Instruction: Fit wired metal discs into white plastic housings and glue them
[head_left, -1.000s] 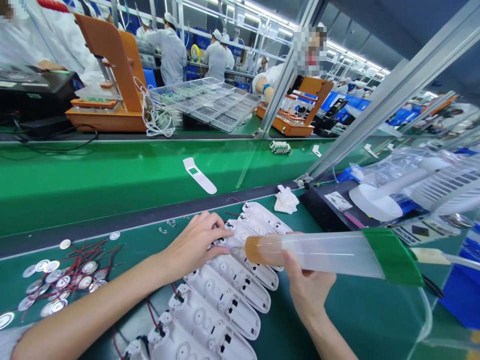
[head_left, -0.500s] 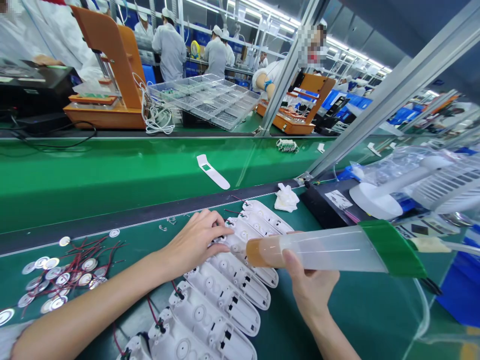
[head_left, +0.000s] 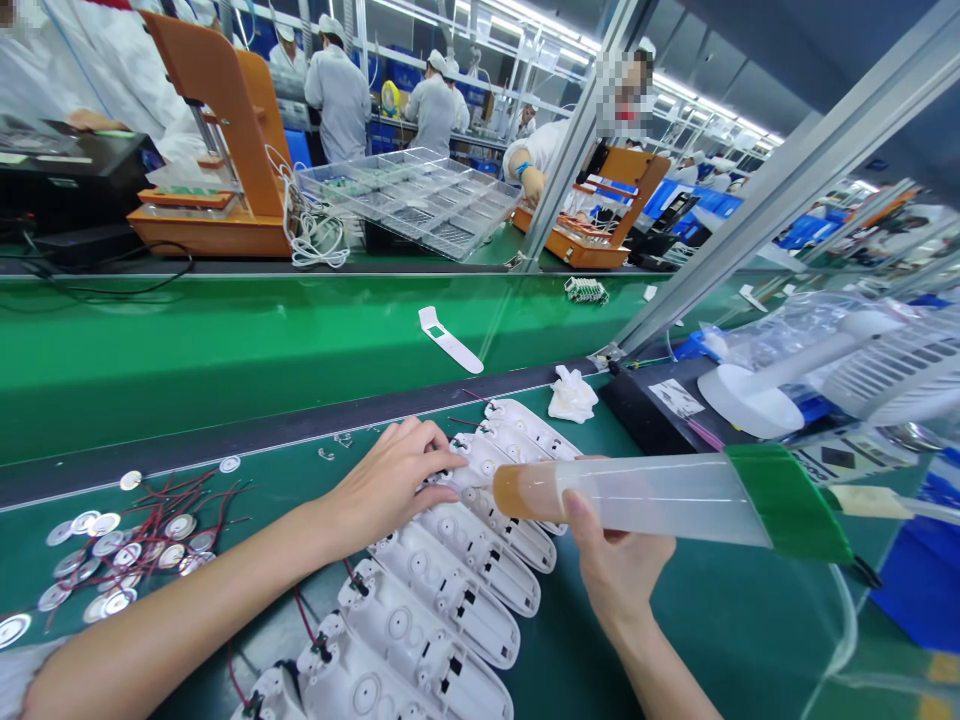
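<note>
At the far left, the sleeve (head_left: 30,670) and the left forearm lie close to the heap of wired piezo discs (head_left: 127,553) on the desk (head_left: 735,620). The leads are crossed over one another, so a sideways sweep of the arm could hook one and drag several discs along.

The left hand (head_left: 401,468) curves over the wire end of a white plastic housing (head_left: 435,585), thumb and forefinger set a little apart. I cannot tell whether a small part sits between them. A nudge from these fingertips could tilt that housing or tug its lead.

The housings lie open side up in a slanting row, tightly ranked from the near edge of view towards the crumpled tissue (head_left: 573,396). With so little room between them, one knock could pass down the row, and a stray drip could land in a neighbour.

The right hand (head_left: 626,575) is wrapped round the dispensing syringe (head_left: 660,497), thumb on the near side. Its amber-filled end points at the housings, close to the left fingertips; the outlet itself is hidden, so a smear on skin or shell seems possible. At the green cap (head_left: 791,503), the hose (head_left: 934,514) trails off to the right; a snag there could jerk the aim.
</note>
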